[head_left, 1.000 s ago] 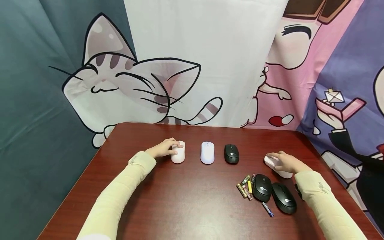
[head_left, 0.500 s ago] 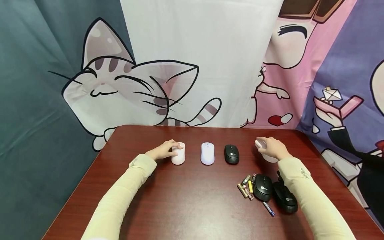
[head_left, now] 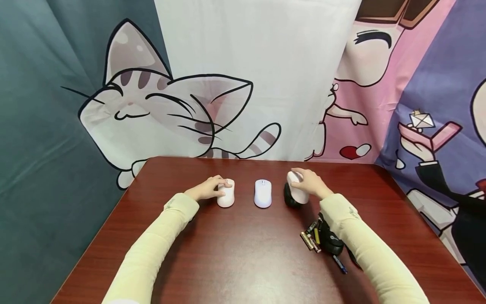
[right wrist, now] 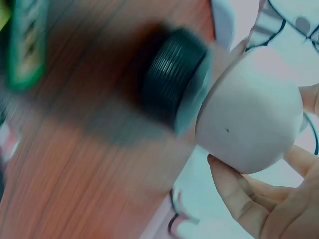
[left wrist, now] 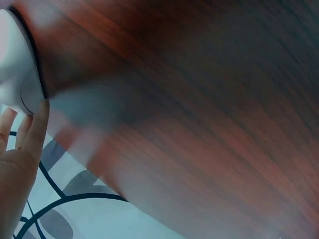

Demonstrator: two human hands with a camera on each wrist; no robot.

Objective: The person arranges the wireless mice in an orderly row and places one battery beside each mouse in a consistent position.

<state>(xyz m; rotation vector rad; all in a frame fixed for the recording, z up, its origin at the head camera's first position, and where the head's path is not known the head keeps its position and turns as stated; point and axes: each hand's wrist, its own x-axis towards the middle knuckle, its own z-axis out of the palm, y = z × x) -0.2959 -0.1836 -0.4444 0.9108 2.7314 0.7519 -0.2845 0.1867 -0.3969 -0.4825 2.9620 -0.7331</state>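
Cat print (head_left: 152, 114): spans the teal and white backdrop behind the table (head_left: 235, 261), a dark red wood-grain surface.
Left sleeve (head_left: 148, 245): pale yellow, reaching forward from the near side.
Left hand (head_left: 206, 188): thumb and fingers placed around the left white mouse (head_left: 226, 197), gripping it; the left wrist view shows fingertips touching one end of the shell.
Left white mouse position: on the table, far half, first in a row.
Middle white mouse (head_left: 263, 195): upright on the table, well apart from both hands.
Upper black mouse (head_left: 287, 197): on the table, right of the middle one; I see only part of it, as the held white mouse (head_left: 301, 196) covers the rest.
Held white mouse position: between thumb and fingers, overlapping the black one in view; whether the two touch, I cannot tell.
Batteries (head_left: 307, 240): loose cluster, near side of the row.
Right hand (head_left: 312, 183): fingers curled round the held white mouse, gripping it from the right.
Lower black mouse (head_left: 332, 245): beside the cluster, partly behind the right sleeve (head_left: 376, 257).
Blue battery (head_left: 340, 264): lies just below that mouse, set at a slant.
Right backdrop: pink and purple, with a printed envelope (head_left: 422, 120).
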